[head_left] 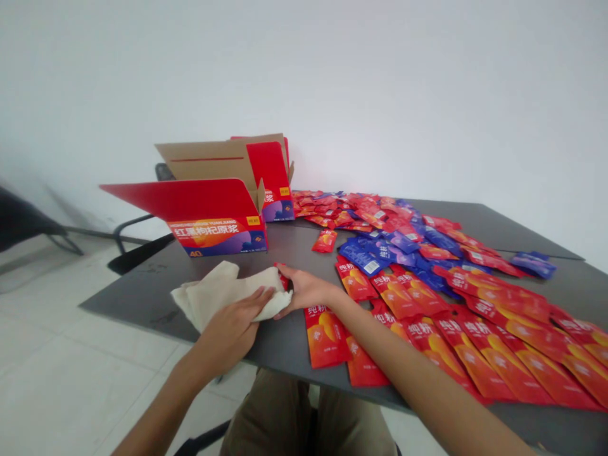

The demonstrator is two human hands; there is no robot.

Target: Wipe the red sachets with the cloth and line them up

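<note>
My left hand (235,329) is closed on a cream cloth (216,292), which lies bunched over the table near its front left edge. Just right of it, my right hand (304,290) grips a red sachet (281,269); only a small part of that sachet shows between the fingers and the cloth. The cloth's right end touches the right hand's fingers. Below my right forearm lie red-orange sachets (327,339), face up in overlapping rows. Blue sachets (365,253) lie mixed in behind them.
An open red and purple carton (218,235) stands beyond the cloth, its flap sticking out left. Behind it is a second open carton (279,206). A heap of red sachets (375,212) covers the back of the grey table (285,244). A black chair (137,250) stands at the left.
</note>
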